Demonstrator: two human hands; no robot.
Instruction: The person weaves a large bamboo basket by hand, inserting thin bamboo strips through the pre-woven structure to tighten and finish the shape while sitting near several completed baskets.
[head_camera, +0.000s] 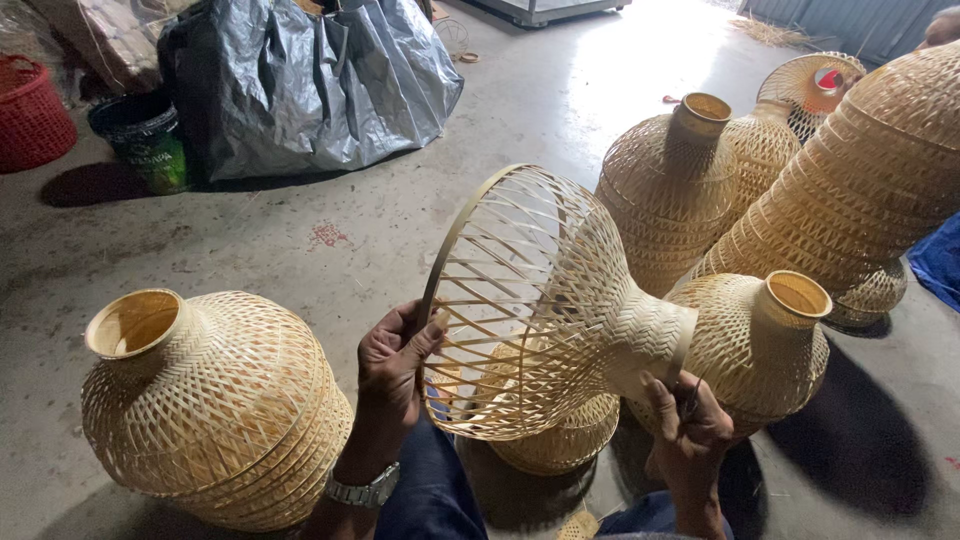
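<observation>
— What's held?
— A woven bamboo shade (545, 300), at centre. The left hand (392, 365) is clamped on its wide rim at nine o'clock; the right hand (688, 430) is closed around its narrow neck at four o'clock. It looks light, springy, easily crushed, so rim and neck seem the best holds.
— Around it?
— A finished basket (215, 405) at eight o'clock, more baskets (665, 195) at two o'clock, crowding the right side.
</observation>
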